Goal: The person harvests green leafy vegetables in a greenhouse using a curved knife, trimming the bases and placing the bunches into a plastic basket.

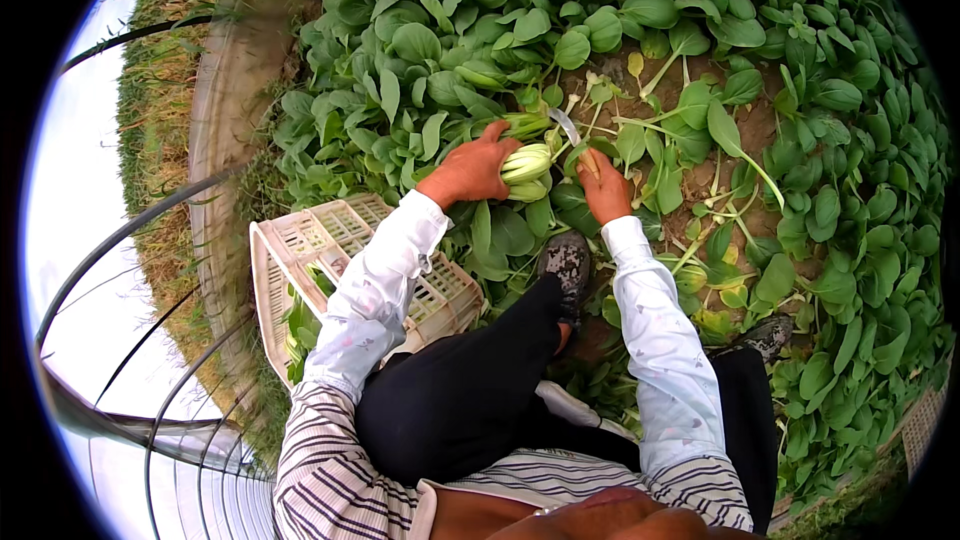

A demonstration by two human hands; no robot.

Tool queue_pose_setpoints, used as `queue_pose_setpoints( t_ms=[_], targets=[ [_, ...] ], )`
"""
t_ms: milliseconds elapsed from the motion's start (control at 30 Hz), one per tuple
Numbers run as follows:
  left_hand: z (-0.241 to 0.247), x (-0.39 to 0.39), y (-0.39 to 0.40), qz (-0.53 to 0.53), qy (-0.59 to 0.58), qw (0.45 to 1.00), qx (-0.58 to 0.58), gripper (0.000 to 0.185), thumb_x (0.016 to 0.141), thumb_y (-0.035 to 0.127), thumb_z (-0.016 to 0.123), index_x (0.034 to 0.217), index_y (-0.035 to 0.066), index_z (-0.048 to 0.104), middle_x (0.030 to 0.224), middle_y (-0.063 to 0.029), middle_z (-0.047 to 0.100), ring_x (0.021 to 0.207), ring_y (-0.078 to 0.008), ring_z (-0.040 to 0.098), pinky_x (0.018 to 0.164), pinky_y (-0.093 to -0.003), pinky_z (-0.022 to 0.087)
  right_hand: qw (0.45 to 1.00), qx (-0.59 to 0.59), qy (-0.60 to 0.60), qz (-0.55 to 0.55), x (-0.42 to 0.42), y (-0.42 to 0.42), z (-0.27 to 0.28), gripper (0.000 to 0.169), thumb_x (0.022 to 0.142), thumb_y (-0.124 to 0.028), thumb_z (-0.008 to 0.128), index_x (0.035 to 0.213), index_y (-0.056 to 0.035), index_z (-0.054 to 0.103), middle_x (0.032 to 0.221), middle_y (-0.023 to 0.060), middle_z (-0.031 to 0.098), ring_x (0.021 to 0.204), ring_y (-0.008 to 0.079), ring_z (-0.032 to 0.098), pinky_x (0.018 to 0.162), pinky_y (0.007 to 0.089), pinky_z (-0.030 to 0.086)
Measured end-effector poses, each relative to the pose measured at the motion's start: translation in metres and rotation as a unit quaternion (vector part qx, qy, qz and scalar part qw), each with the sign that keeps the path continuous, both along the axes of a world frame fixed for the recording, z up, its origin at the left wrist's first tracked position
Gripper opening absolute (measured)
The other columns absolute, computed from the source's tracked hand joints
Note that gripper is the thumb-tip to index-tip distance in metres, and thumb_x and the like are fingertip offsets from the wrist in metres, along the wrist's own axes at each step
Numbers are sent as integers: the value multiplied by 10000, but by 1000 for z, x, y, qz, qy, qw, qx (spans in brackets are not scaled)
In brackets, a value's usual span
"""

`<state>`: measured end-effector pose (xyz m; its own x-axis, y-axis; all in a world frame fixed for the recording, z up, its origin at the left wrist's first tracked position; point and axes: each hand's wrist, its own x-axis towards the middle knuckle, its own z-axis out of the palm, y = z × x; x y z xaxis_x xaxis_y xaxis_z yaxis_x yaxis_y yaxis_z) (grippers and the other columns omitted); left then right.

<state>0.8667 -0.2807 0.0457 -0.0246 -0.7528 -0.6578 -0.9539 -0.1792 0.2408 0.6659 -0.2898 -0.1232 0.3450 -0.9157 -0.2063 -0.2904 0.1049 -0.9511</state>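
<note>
Cut heads of a leafy green like bok choy (527, 163), with pale green stems, are gripped in my left hand (480, 167) at the centre. My right hand (604, 184) is closed on the wooden handle of a small curved knife or sickle (566, 125). Its metal blade points up and left, beside the stems of another plant (525, 124) just above the held heads. Whether the blade touches those stems I cannot tell. Loose leaves and cut stems (675, 127) lie on the brown soil to the right of my right hand.
A white plastic crate (360, 229) with greens inside stands tilted by my left forearm. Dense leafy plants (480, 22) grow ahead and to the right. My shoe (568, 262) is on the ground below my hands. Dark greenhouse hoops (142, 217) and a plastic sheet edge (217, 112) run along the left.
</note>
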Motion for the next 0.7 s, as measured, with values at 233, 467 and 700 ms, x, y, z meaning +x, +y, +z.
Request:
queue_pose_setpoints(
  t_ms=[233,467,700],
  targets=[
    [-3,12,-1,26,8,1000,9,651,590,173,724,1210,106,540,1428,-138,304,1094,-339,542,910,-398,450,972,-25,214,91,0,-9,23,442,859,-346,555,1278,-228,478,919,165,652,779,379,621,648,463,487],
    [-8,6,11,45,2,999,-16,627,598,172,719,1194,88,545,1399,-103,373,1125,-312,518,928,-380,433,962,-69,235,120,-2,-14,10,435,857,-368,546,1268,-246,474,840,147,661,745,356,628,603,471,481],
    [-13,4,20,34,-7,997,-62,598,618,178,709,1182,62,548,1361,-90,433,1094,-298,541,907,-378,447,955,-53,245,156,5,-17,20,370,850,-368,555,1185,-222,498,822,165,658,755,369,628,620,473,480]
  ],
)
